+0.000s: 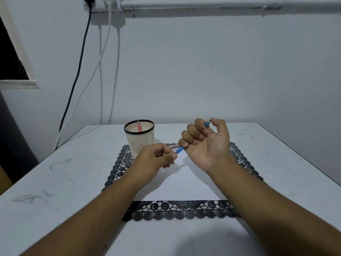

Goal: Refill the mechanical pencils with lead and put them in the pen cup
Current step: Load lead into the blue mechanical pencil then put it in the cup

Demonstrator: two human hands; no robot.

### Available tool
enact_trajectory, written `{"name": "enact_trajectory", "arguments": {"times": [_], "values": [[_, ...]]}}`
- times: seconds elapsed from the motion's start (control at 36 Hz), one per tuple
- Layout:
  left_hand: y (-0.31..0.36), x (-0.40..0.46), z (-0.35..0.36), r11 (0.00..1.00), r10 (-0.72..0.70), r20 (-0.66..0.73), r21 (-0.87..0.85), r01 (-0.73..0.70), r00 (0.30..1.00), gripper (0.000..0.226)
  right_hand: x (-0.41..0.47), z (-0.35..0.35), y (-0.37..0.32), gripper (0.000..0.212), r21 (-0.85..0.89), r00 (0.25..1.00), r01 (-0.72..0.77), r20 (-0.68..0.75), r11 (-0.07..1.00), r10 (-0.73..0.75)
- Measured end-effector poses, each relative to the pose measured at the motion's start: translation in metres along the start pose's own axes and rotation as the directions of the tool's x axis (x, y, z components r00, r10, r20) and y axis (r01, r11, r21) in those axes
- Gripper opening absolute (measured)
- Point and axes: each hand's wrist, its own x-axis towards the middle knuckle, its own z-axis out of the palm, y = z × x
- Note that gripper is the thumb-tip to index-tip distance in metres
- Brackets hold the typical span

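Already one red mechanical pencil (139, 126) stands in the pen cup (139, 139) at the far left of the lace mat (181, 209) on the surface (55, 182). From the head view, the right hand (205, 143) grips a blue mechanical pencil (180, 149), fingers curled round it, while the left hand (156, 159) pinches its lower end, probably feeding lead or refitting a part. A lead case (174, 146) lies just behind. This pencil is not yet in the cup.

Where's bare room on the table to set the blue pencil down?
White sheet between both forearms is bare. So is table right of the lace mat, and left of it. Crowded behind left hand: pen cup and lead case.
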Motion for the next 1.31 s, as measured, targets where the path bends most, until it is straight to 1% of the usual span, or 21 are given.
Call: {"name": "enact_trajectory", "arguments": {"times": [0.25,0.42,0.72,0.83,1.06,1.31], "values": [[0.0022,0.0008,-0.0006,0.999,-0.022,0.009,-0.025,0.022,1.0,0.009,-0.0007,-0.0001,0.0012,0.033,0.003,0.999,-0.003,0.036,1.0,0.003],[0.0031,0.0002,0.0015,0.988,-0.082,0.029,-0.128,0.085,0.996,0.007,-0.0007,-0.0002,-0.0005,0.034,0.013,0.999,-0.011,0.052,1.0,0.01],[0.0048,-0.0004,0.0023,0.986,-0.096,0.031,-0.134,0.099,0.995,0.008,-0.0011,-0.0008,-0.0013,0.032,0.005,0.998,-0.02,0.062,1.0,0.02],[0.0053,-0.0007,0.0023,0.988,-0.096,0.031,-0.123,0.099,0.995,0.008,-0.0003,-0.0022,-0.0018,0.032,0.014,0.999,-0.029,0.044,0.999,0.028],[0.0049,-0.0012,0.0017,0.989,-0.095,0.039,-0.11,0.099,0.995,0.009,0.0008,-0.0041,-0.0027,0.031,-0.016,0.997,-0.044,0.067,0.999,0.045],[0.0047,-0.0012,0.0019,0.992,-0.087,0.039,-0.09,0.09,0.995,0.009,0.0007,-0.0038,-0.003,0.032,-0.003,0.997,-0.048,0.06,0.999,0.048]]}}
